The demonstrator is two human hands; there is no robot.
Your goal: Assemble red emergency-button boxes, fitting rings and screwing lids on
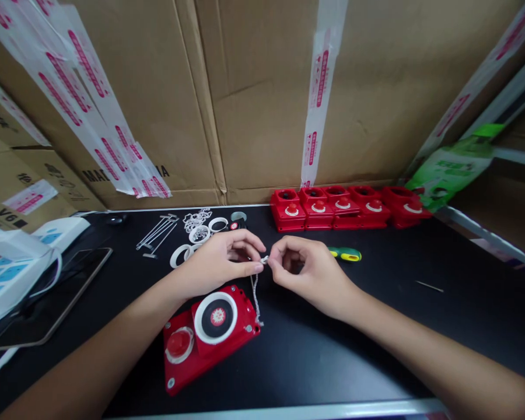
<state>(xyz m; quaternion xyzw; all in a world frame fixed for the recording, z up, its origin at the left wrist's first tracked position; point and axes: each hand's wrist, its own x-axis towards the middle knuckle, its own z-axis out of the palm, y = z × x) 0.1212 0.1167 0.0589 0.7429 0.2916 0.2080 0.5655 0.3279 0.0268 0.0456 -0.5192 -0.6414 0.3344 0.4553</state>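
In front of me, tilted at an angle on the black table, lies a red alarm box [216,354] with a white ring, a black round center and a red dome light. From its right corner a thin silvery chain [256,294] runs up to my fingers. My left hand [219,259] pinches the chain near its upper end between thumb and fingers. Close beside it, my right hand [310,271] pinches the tip of the same chain. The exact end piece between the fingertips is too small to make out.
Several similar red boxes [319,219] line the back beside a green bottle [455,163]. A green-yellow screwdriver [347,254] lies behind my right hand, a thin metal rod [429,286] further right. White rings [181,255], T-shaped metal rods [157,232], a phone [70,297] and a power strip [9,280] are left.
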